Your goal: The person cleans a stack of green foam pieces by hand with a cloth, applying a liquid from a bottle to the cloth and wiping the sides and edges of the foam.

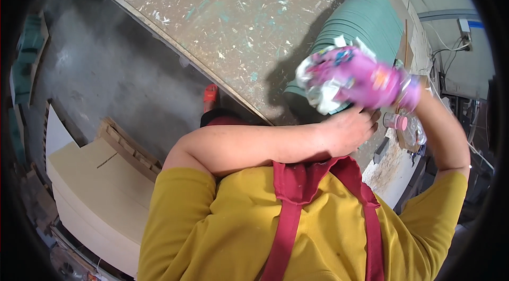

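My right hand (371, 77), in a pink patterned glove and smeared by motion, is closed on a crumpled white cloth (330, 96). The cloth lies over the near end of a long row of green sheet-like pieces (352, 19) stacked closely together. My bare left hand (350, 130) reaches across my body to just below the glove, by the near end of that row. Its fingers are bent and close together. Whatever they may grip is hidden from view.
A paint-flecked worktable (222, 32) carries the row. Right of my hands are a small pink-lidded jar (395, 121), a clear plastic bag (414, 134) and a dark block (381, 150). Large pale boards (101, 185) stand at lower left. Cables hang along the right wall.
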Action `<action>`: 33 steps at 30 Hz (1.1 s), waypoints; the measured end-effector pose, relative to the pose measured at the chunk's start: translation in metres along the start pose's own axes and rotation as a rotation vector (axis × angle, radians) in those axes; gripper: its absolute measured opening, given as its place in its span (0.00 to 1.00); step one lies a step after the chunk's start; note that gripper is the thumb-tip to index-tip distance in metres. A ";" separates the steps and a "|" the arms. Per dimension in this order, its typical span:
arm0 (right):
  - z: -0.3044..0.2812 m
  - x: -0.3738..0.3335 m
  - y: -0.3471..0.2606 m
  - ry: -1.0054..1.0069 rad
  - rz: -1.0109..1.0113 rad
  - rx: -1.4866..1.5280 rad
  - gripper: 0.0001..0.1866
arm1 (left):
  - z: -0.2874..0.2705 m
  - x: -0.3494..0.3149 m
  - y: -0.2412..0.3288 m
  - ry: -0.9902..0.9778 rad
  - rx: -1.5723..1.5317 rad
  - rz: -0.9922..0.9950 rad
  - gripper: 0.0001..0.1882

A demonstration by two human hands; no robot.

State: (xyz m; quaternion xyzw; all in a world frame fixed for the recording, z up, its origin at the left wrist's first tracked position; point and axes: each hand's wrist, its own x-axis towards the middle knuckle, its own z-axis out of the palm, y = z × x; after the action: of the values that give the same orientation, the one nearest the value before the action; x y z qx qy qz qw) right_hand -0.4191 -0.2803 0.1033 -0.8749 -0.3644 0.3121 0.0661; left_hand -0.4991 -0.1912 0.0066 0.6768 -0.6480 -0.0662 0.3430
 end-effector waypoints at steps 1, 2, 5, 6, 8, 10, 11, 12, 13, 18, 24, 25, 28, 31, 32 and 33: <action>0.011 0.000 -0.015 0.029 0.102 -0.094 0.24 | 0.003 0.002 0.001 -0.162 -0.284 -0.069 0.32; 0.024 0.007 -0.011 0.107 0.076 -0.127 0.22 | -0.023 0.005 0.004 -0.355 -0.244 -0.055 0.34; 0.019 0.056 -0.008 -0.133 0.224 -0.051 0.16 | -0.006 -0.002 0.003 0.049 0.154 0.076 0.35; 0.023 0.064 0.004 -0.059 0.157 -0.044 0.14 | -0.007 -0.001 0.002 0.054 0.192 0.088 0.34; 0.016 0.057 0.026 0.156 0.164 0.178 0.14 | -0.010 -0.002 -0.001 0.072 0.208 0.090 0.34; -0.029 0.037 0.019 0.106 0.273 0.583 0.13 | -0.015 -0.008 0.000 0.158 0.251 0.095 0.31; -0.029 0.021 0.013 0.063 0.085 0.744 0.15 | -0.017 -0.006 0.002 0.166 0.249 0.080 0.31; 0.009 0.010 0.016 0.073 0.004 0.502 0.18 | -0.018 -0.004 0.002 -0.134 -0.042 -0.035 0.29; 0.066 0.002 0.029 0.103 -0.051 0.259 0.20 | -0.018 0.004 0.005 -0.441 -0.331 -0.118 0.27; 0.045 0.089 -0.004 -0.181 0.057 -0.003 0.18 | 0.007 -0.008 0.000 0.243 0.173 0.107 0.30; -0.022 0.001 0.047 0.415 0.242 0.581 0.18 | -0.006 -0.007 0.007 0.131 0.324 0.106 0.30; -0.039 -0.006 0.039 0.405 0.148 0.938 0.19 | 0.000 -0.008 0.008 0.187 0.404 0.111 0.30; -0.026 -0.034 0.049 0.516 0.381 1.136 0.14 | 0.013 -0.008 0.017 0.199 0.424 0.114 0.26; 0.016 -0.030 0.047 0.751 0.480 1.069 0.15 | 0.018 -0.002 0.018 0.205 0.445 0.167 0.25; 0.015 -0.032 0.048 0.753 0.483 1.097 0.15 | 0.014 0.001 0.017 0.080 0.456 0.230 0.26; 0.014 -0.033 0.050 0.754 0.485 1.126 0.16 | 0.011 0.003 0.016 -0.047 0.466 0.291 0.26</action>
State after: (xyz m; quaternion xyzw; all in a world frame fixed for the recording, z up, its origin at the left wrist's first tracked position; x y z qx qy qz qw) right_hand -0.4154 -0.3403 0.0917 -0.8125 0.1039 0.1350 0.5575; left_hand -0.5178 -0.1968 0.0086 0.6356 -0.7439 0.1190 0.1687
